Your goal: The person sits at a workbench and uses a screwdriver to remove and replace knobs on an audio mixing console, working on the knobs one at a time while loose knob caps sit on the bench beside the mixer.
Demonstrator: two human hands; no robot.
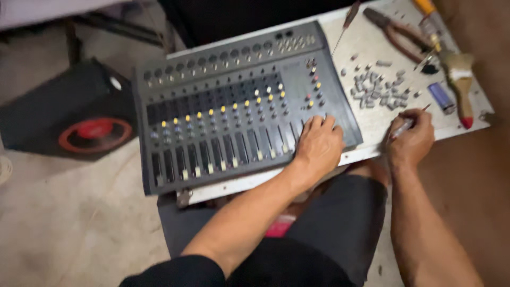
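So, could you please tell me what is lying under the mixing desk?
The mixing desk rests on a pale board, whose edge shows along the front and right. The left hand lies on the desk's corner. Whatever holds the board up is hidden.

A pale, scuffed surface carries a grey audio mixer across its left part; to the right of the mixer lies a loose heap of small grey caps; beyond them, pliers with reddish handles, a paintbrush with a red-tipped handle and a small blue lighter; a thin screwdriver rests near the far edge.
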